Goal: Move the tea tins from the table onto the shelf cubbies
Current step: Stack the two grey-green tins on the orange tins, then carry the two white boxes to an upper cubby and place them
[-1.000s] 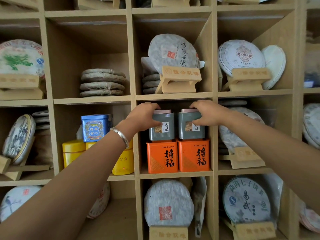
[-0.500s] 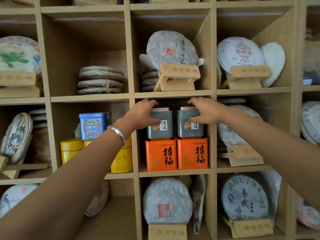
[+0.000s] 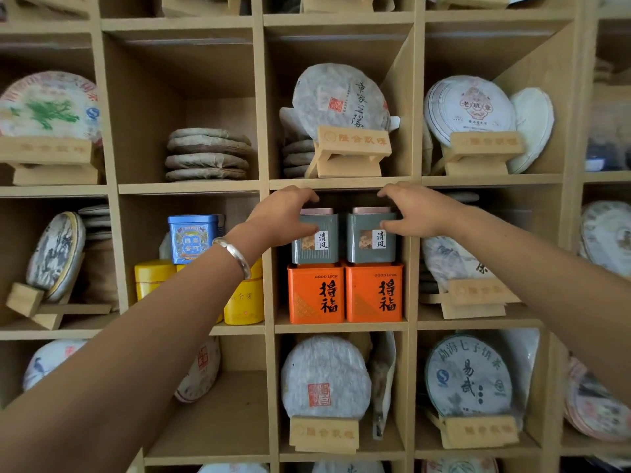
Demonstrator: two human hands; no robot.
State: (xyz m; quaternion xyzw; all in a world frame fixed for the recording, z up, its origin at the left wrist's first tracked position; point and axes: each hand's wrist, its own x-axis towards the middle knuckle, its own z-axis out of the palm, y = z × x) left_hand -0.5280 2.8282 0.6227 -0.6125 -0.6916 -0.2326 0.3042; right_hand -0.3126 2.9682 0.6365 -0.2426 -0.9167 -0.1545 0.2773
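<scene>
Two grey-green tea tins stand side by side in the middle cubby, the left tin (image 3: 316,249) and the right tin (image 3: 371,249), each on top of an orange tin (image 3: 316,295) (image 3: 374,295). My left hand (image 3: 280,216) hovers at the left tin's upper left corner, fingers spread above the lid with a dark gap under them and the thumb in front of its face. At the right tin's upper right corner my right hand (image 3: 413,213) is held the same way. Neither hand grips a tin.
The cubby to the left holds a blue tin (image 3: 193,238) on yellow tins (image 3: 244,302). Surrounding cubbies of the wooden shelf (image 3: 341,326) hold wrapped round tea cakes on wooden stands (image 3: 351,153). The shelf board sits close above the grey tins.
Both hands gripped the grey tins' tops before. Now their fingers have lifted off the lids and spread, and the tins stand still on the orange tins.
</scene>
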